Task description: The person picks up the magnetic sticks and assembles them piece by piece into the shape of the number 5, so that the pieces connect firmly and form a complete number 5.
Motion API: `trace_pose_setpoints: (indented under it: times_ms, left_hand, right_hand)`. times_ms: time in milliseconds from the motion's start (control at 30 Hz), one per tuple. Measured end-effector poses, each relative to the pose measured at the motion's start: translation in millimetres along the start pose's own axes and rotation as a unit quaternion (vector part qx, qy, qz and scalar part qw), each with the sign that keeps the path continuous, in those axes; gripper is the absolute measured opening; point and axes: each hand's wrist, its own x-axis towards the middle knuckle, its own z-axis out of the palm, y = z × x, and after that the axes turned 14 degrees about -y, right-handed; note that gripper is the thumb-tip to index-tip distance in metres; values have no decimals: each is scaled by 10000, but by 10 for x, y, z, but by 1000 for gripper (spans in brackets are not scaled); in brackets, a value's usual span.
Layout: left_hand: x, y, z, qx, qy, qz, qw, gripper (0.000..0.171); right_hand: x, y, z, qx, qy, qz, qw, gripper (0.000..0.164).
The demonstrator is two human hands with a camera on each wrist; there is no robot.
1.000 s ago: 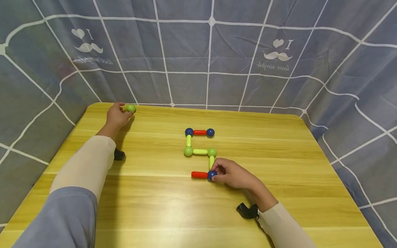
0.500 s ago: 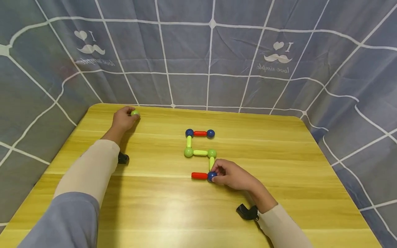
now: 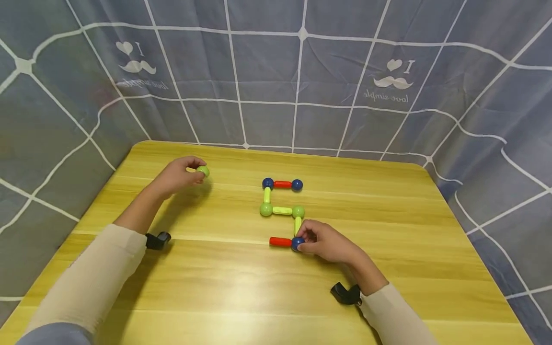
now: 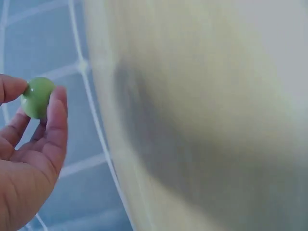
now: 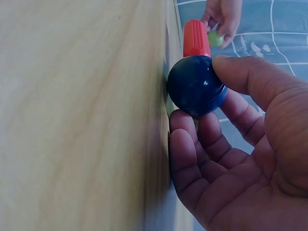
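Observation:
My left hand (image 3: pixel 181 175) pinches a green ball (image 4: pixel 37 97) between thumb and fingers, held above the table's far left part. My right hand (image 3: pixel 325 242) grips a dark blue ball (image 5: pixel 195 84) at the near right corner of a figure of balls and rods. A red rod (image 3: pixel 280 242) points left from that ball, its left end bare. Above it a yellow-green rod (image 3: pixel 297 225) joins a green ball (image 3: pixel 298 211). From there another yellow-green rod (image 3: pixel 282 210) leads to a second green ball (image 3: pixel 266 209). At the top, a red rod (image 3: pixel 282 184) links two blue balls.
The wooden table (image 3: pixel 224 297) has rounded far corners and ends at a grey-blue curtain (image 3: pixel 267 72) with white lines, hanging behind and at both sides. A black wrist device (image 3: pixel 158 240) sits at the left wrist, and a similar black device (image 3: pixel 345 293) at the right.
My left hand has carried the green ball from the table's far left edge nearer and to the right, up off the table. The right hand stays on the blue ball.

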Motion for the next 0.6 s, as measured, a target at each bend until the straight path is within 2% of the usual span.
trace_pose_setpoints:
  times_ms: [100,267,467,600]
  left_hand:
    - [-202,99,210,-332,-178,165,9992,44]
    - [-397,150,671,-980,-250,249,9946,47]
    - [-428,176,1143,-1447,-238,182,9890,40]
    - [-404,192,1390,-1889,-485,106,9807,37]
  right_hand:
    - [17,-31,3,14,-49,-59,10000,15]
    - [5,-17,-10,-51,-90,33,9999,15]
    - [10,-24,-13,-26,-93,51,9999,14]
    - [-22,-53,-3,78,-73,24,9999,15]
